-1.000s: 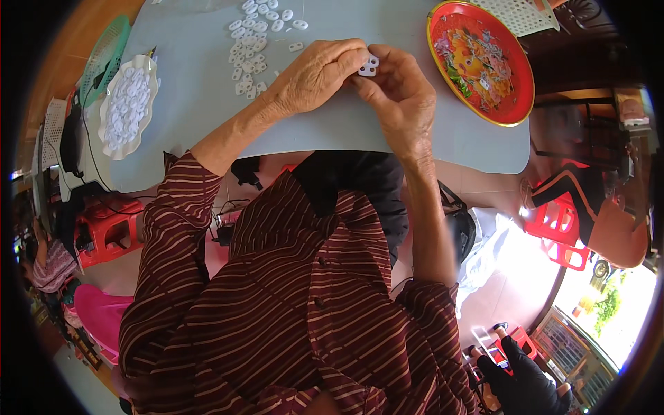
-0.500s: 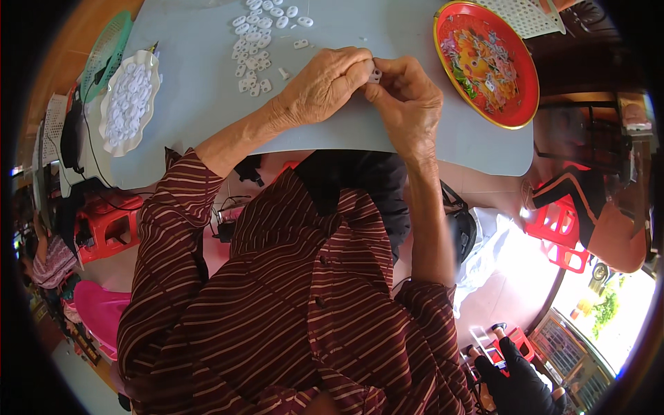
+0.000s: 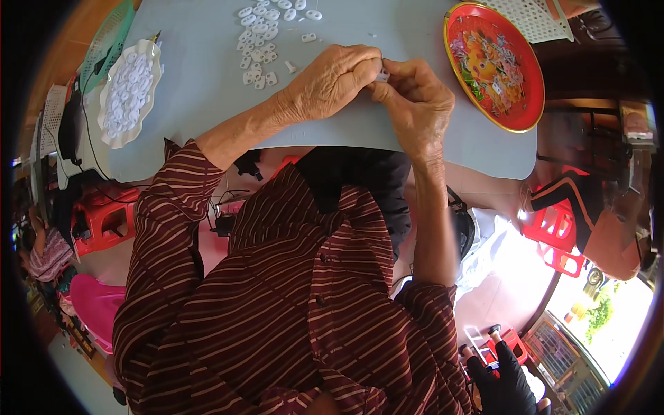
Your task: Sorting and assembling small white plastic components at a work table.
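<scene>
Where the left hand [image 3: 325,83] and right hand [image 3: 418,104] meet: a small white piece [image 3: 383,75] is pinched by the fingertips of both, left of the tray [image 3: 532,97] and over the near part of the table [image 3: 200,48].
Left hand: curled closed, thumb and forefinger at the left side of the white piece (anything else tucked inside the fist is hidden).
Right hand: thumb and fingers closed on the other side of the white piece; of the two, this one is nearer the tray.
Lie of the white piece: directly between the hands and touching both, so neither is nearer to it. Fingers cover most of it, and I cannot tell which way its long axis runs.
Tray: red, gold-edged, flower-printed, strewn with bits too small to make out.
Loose pieces [image 3: 260,28]: a white cluster, some oval and some squarish, well left of the tray and beyond the left hand.
Strays: a white block [image 3: 308,37] and a white peg [image 3: 290,67] lie between the cluster and the tray, the peg just beside the left hand.
Dish [image 3: 159,69]: wavy-rimmed, heaped with white pieces, far to the left of the tray.
White basket [image 3: 532,21]: perforated, just past the tray's far side.
</scene>
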`<state>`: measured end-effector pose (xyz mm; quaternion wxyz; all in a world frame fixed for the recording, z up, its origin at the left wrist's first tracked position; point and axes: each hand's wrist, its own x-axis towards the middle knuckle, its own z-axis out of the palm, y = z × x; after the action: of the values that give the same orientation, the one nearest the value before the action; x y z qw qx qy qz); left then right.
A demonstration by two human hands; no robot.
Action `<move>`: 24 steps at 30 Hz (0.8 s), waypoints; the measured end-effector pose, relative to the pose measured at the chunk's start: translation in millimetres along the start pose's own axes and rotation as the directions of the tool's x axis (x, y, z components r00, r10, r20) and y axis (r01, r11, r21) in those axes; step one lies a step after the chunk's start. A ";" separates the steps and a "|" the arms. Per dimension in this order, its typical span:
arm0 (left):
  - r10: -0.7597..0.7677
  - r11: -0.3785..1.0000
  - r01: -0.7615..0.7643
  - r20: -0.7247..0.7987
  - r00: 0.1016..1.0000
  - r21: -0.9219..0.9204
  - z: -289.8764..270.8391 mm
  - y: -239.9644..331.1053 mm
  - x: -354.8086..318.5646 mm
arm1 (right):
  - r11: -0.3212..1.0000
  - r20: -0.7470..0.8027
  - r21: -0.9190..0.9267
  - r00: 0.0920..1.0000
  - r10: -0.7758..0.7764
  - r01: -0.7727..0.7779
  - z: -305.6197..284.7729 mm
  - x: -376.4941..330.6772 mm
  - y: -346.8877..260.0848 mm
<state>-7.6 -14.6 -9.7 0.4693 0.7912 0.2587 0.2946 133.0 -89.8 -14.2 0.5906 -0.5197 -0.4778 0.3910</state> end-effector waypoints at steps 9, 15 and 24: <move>-0.009 1.000 0.010 0.006 1.000 -0.013 1.4 3.9 3.0 | 1.000 0.000 0.029 1.000 -0.009 0.009 -3.1 3.1 1.2; -0.056 0.997 0.055 -0.011 0.998 -0.051 -0.2 10.1 3.0 | 0.997 0.030 0.043 0.997 -0.067 0.065 -5.3 2.7 -4.8; -0.044 0.975 0.069 0.122 0.992 -0.210 0.2 21.6 -5.3 | 0.849 -0.108 -0.392 0.899 -0.425 0.355 -45.2 84.2 -62.7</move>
<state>-8.3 -27.5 8.4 0.5740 0.7444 0.2200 0.2607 194.7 -29.5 60.9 0.5947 -0.5460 -0.5786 0.1159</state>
